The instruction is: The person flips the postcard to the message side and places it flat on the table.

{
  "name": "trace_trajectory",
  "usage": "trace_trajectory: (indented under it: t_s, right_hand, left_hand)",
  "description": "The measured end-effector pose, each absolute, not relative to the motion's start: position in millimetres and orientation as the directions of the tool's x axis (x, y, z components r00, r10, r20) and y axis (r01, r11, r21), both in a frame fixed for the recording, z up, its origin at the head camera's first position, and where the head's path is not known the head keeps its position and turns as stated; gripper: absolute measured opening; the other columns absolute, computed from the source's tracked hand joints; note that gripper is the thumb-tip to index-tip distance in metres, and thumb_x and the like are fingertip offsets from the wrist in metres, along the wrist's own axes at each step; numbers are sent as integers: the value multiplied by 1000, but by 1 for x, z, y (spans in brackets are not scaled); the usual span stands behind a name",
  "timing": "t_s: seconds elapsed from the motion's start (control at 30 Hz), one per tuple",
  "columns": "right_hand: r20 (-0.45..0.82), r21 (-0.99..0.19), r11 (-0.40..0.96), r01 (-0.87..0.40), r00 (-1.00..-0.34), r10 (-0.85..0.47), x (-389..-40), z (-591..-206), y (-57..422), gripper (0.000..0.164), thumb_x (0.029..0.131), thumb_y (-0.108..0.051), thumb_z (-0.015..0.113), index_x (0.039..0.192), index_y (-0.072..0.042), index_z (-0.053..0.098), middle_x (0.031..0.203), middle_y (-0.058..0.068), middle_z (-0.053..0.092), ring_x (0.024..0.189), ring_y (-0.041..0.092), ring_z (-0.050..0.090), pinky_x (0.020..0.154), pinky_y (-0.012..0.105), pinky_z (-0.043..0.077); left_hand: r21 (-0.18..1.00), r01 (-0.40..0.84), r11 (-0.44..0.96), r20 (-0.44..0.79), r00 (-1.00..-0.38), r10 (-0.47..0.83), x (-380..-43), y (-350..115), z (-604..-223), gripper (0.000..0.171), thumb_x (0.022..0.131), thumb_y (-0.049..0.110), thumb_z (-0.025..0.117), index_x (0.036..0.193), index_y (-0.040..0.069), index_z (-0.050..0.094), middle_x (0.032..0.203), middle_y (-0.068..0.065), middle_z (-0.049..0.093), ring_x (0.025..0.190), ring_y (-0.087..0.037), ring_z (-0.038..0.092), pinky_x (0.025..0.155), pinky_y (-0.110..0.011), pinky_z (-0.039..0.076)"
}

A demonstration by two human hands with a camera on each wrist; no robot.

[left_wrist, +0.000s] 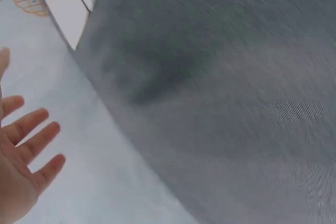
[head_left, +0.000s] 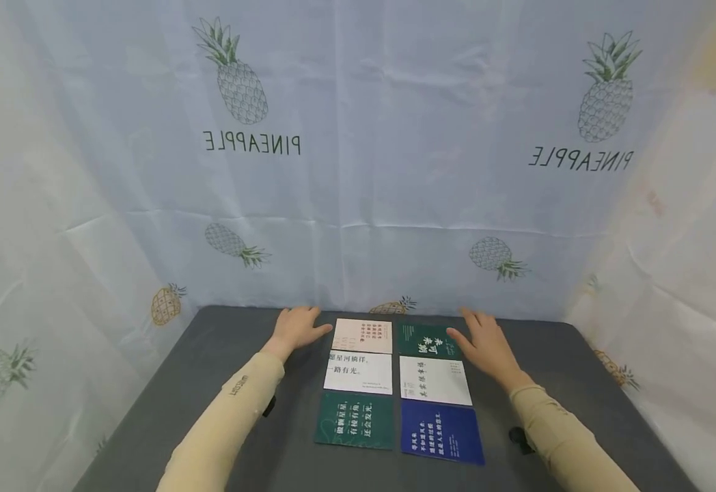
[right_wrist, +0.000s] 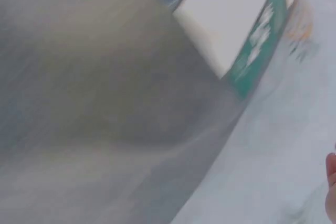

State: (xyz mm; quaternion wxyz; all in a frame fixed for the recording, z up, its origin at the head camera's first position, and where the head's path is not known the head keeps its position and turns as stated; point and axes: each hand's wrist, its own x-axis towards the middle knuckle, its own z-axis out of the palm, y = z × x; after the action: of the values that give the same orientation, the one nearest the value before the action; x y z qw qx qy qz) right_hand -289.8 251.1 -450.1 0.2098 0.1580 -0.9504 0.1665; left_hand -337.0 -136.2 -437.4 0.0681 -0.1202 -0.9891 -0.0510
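Printed cards lie flat in two columns of three. From far to near, the left column has a pale pink card, a white card and a green card. The right column has a dark green card, a white card and a blue card. My left hand, fingers spread and holding nothing, is just left of the pink card. Beside the dark green card's right edge is my right hand, also holding nothing, its fingers extended and its thumb towards the card. Only a sliver of it shows in the right wrist view.
The cards lie on a dark grey table with rounded far corners. A pale curtain printed with pineapples hangs behind the far edge and down both sides. Small black objects show beside both forearms.
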Motion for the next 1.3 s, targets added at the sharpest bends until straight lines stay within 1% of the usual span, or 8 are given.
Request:
trace_trajectory:
  t_s: [0.13, 0.3, 0.5, 0.7, 0.87, 1.03, 1.2, 1.3]
  right_hand:
    - [400, -396, 858, -326, -903, -158, -307, -440, 209, 49, 92, -33, 56, 127, 1, 52, 111, 20, 57, 99, 33, 54, 82, 47, 46]
    - [263, -666, 719, -198, -964, -22, -327, -442, 161, 32, 91, -20, 59, 116, 0, 61, 94, 14, 59, 79, 23, 53, 66, 34, 43]
    - [-4, -830, 557, 15, -1000, 22, -340, -460, 133, 34, 94, -19, 53, 123, 0, 57, 118, 20, 59, 104, 33, 58, 85, 44, 49]
    - [-116, -906, 405, 121, -993, 37, -337, -480, 119, 40, 93, -14, 51, 127, 6, 50, 120, 24, 56, 98, 30, 60, 85, 41, 50]
    - [-180, -920, 348, 182, -983, 38, -332, -492, 115, 46, 92, -9, 48, 135, 8, 41, 125, 25, 53, 95, 25, 59, 84, 37, 50]
    - [-221, -925, 317, 207, -975, -6, -329, -497, 111, 49, 92, -4, 41, 139, 8, 34, 126, 25, 52, 94, 23, 58, 83, 35, 50]
    - [-230, -939, 267, 214, -973, -29, -331, -498, 110, 53, 91, -2, 34, 142, 7, 27, 137, 25, 43, 92, 21, 55, 79, 32, 48]
    - [-233, -948, 231, 220, -972, -31, -332, -499, 110, 56, 89, 0, 35, 143, 7, 24, 138, 26, 41, 90, 22, 53, 74, 30, 45]
  left_hand:
    - [105, 213, 971, 184, -964, 192, -342, -120, -437, 44, 86, 40, 61, 116, 8, 62, 108, -11, 68, 101, -29, 64, 90, -49, 46]
    - [122, 169, 978, 282, -951, 129, -345, -103, -446, 27, 83, 23, 67, 105, 8, 67, 95, -8, 72, 87, -24, 68, 79, -41, 52]
    - [270, 110, 957, 182, -981, 61, -345, -83, -456, 35, 86, 26, 63, 113, 4, 64, 110, -14, 66, 104, -30, 62, 87, -46, 49]
    - [539, 1, 842, -19, -1000, 13, -340, -73, -465, 53, 97, 39, 41, 130, -2, 50, 132, -24, 50, 125, -42, 43, 102, -56, 36]
    - [728, -98, 679, -143, -990, 11, -340, -75, -471, 63, 101, 43, 19, 139, -5, 37, 144, -24, 38, 135, -50, 23, 110, -60, 18]
    - [802, -145, 580, -181, -983, 4, -338, -79, -478, 68, 100, 46, 11, 141, -3, 34, 147, -24, 33, 138, -52, 13, 111, -62, 10]
    - [852, -144, 504, -174, -985, 14, -340, -80, -480, 65, 100, 44, 10, 144, 0, 29, 151, -21, 26, 142, -45, 8, 114, -58, 1]
    - [882, -155, 445, -182, -983, 19, -342, -81, -483, 66, 100, 45, 10, 145, 0, 26, 152, -22, 22, 142, -42, 11, 115, -56, 4]
